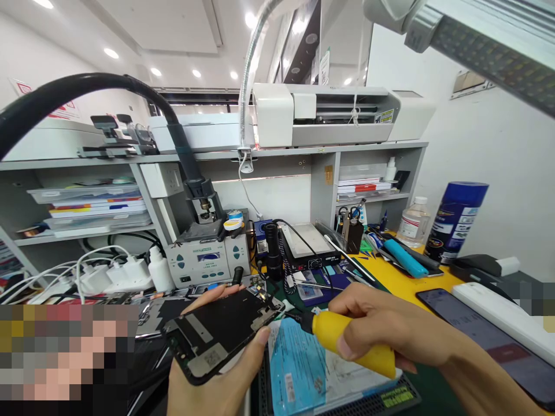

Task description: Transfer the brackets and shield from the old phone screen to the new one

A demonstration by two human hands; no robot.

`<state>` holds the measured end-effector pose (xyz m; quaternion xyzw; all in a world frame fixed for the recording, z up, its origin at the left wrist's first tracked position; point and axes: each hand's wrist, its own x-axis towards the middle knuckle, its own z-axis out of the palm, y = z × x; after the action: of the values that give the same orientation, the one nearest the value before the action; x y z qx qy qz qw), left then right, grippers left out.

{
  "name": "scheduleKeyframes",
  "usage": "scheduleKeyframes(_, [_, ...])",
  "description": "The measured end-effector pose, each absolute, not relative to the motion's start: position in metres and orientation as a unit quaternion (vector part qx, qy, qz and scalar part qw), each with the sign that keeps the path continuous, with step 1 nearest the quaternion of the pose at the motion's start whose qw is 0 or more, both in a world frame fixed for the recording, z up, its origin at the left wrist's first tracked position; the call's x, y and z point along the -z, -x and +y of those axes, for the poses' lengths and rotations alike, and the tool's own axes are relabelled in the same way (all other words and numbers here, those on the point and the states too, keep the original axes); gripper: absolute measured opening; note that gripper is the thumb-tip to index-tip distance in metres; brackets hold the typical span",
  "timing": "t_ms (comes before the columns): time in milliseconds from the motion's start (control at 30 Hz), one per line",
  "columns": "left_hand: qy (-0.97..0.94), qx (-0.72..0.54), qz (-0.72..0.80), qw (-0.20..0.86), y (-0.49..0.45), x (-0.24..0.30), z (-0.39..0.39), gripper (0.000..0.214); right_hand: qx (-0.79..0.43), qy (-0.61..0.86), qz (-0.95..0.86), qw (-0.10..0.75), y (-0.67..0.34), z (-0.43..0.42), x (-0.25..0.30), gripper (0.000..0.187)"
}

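My left hand (234,372) grips a phone screen assembly (221,326) by its edges, thumb on the near side and fingers behind. Its black back faces up, with grey metal plates and a small printed code, and it is tilted. In my right hand (377,318) is a yellow powered screwdriver (327,335) with a black nose. The nose points left at the corner of the screen assembly; whether its tip touches cannot be made out. Beneath both hands lies a blue and white packet (299,364) on a dark tray.
A grey control station (203,260) stands behind the hands, with a black hose arching above. White adapters (125,274) crowd the left. On the right are a phone (489,341), a white bar (503,318), a clear bottle (414,222) and a blue spray can (457,222). A lamp hangs overhead.
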<state>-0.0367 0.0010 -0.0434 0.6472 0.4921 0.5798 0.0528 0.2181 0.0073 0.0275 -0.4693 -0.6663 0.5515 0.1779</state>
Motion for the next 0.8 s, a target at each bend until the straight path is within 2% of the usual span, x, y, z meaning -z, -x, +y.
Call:
scheduleKeyframes(133, [-0.611, -0.601, 0.508, 0.082, 0.032, 0.04, -0.002, 0.058, -0.544, 0.444, -0.685, 0.193, -0.225, 0.01, -0.028, 0.024])
scheduleKeyframes(267, [-0.553, -0.636, 0.515, 0.154, 0.024, 0.033, -0.006, 0.056, -0.516, 0.425, -0.687, 0.284, -0.236, 0.014, -0.03, 0.033])
scheduleKeyframes(367, [-0.529, -0.648, 0.51, 0.201, 0.021, 0.031, -0.007, 0.06, -0.42, 0.468, -0.681, 0.375, -0.248, 0.021, -0.032, 0.036])
scheduleKeyframes(433, [-0.512, -0.657, 0.501, 0.235, 0.021, 0.031, -0.008, 0.065, -0.314, 0.548, -0.665, 0.399, -0.26, 0.029, -0.032, 0.035])
scheduleKeyframes(533, [-0.491, -0.661, 0.497, 0.273, 0.019, 0.029, -0.008, 0.065, -0.192, 0.674, -0.621, 0.351, -0.281, 0.043, -0.027, 0.033])
scheduleKeyframes(800, [-0.434, -0.666, 0.519, 0.314, 0.01, 0.021, -0.006, 0.05, -0.099, 0.815, -0.526, 0.222, -0.331, 0.077, 0.001, 0.028])
